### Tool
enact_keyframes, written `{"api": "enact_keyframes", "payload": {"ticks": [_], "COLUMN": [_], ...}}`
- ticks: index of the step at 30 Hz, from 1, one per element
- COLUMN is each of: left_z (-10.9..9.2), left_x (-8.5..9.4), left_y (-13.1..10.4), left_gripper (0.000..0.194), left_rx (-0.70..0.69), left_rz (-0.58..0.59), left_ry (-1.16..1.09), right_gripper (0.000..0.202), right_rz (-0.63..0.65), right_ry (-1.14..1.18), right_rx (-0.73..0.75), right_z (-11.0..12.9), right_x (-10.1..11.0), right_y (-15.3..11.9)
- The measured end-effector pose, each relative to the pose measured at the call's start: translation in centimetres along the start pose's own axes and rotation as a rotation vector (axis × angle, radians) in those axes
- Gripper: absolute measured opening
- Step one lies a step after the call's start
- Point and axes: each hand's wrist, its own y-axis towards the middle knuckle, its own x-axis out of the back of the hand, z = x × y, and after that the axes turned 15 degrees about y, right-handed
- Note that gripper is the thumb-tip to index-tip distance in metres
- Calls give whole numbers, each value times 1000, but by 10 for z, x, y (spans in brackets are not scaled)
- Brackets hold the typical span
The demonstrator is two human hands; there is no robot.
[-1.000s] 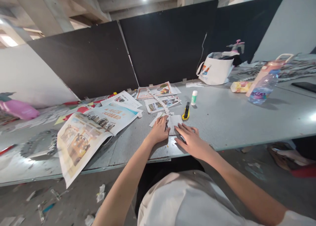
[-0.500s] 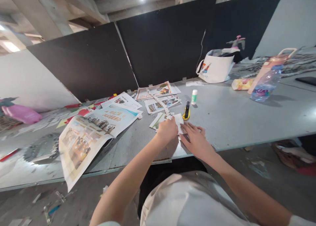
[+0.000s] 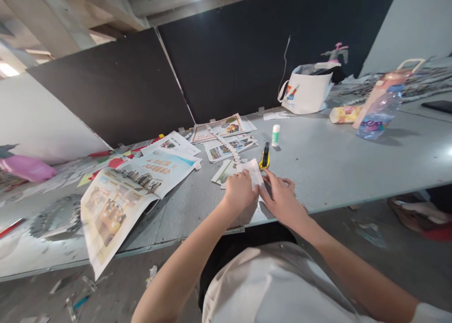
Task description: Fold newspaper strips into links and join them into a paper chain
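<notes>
A small white piece of paper point(image 3: 253, 169) lies at the table's front edge under both hands. My left hand point(image 3: 240, 189) is closed on its left part, with the knuckles up. My right hand point(image 3: 283, 198) holds the paper's lower right edge at the thumb, its fingers bent. Beyond my left hand a chain of folded paper point(image 3: 226, 146) runs away over printed sheets. Just past my right fingers lies a yellow and black utility knife point(image 3: 265, 157). A glue stick point(image 3: 276, 135) with a white cap stands upright behind the knife.
Left of my hands, an open newspaper point(image 3: 113, 210) hangs over the front edge of the table point(image 3: 339, 172). A grey ring of folded paper point(image 3: 56, 217) lies farther left. To the right stand a plastic bottle point(image 3: 379, 113), a pink tumbler and a white bag point(image 3: 306, 92).
My right hand has drawn back slightly, and its fingers have gone from lying flat to bending at the paper's edge. The white paper is turned a little and shows more. The view has shifted slightly.
</notes>
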Motion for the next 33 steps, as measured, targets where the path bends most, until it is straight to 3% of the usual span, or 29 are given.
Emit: {"api": "enact_keyframes", "payload": {"ticks": [7, 12, 16, 20, 26, 29, 33], "left_z": [2, 15, 34, 50, 50, 48, 46], "left_x": [3, -1, -12, -33, -57, -59, -58], "left_y": [1, -5, -14, -20, -21, -20, -19], "left_gripper": [49, 41, 42, 54, 61, 61, 60], "left_rx": [39, 8, -25, -79, -42, -23, -18], "left_rz": [-106, -128, -134, -136, -156, -153, -153], "left_ry": [31, 12, -80, -225, -361, -357, -344], "right_gripper": [53, 52, 51, 61, 52, 42, 39], "right_rz": [21, 21, 56, 59, 160, 158, 144], "right_ry": [5, 44, 343, 761, 1216, 1319, 1291], "right_rx": [-25, -67, -178, -425, -755, -804, -779], "right_z": [7, 8, 3, 8, 36, 41, 34], "right_x": [2, 3, 10, 20, 17, 13, 10], "right_y": [0, 2, 5, 9, 16, 18, 21]}}
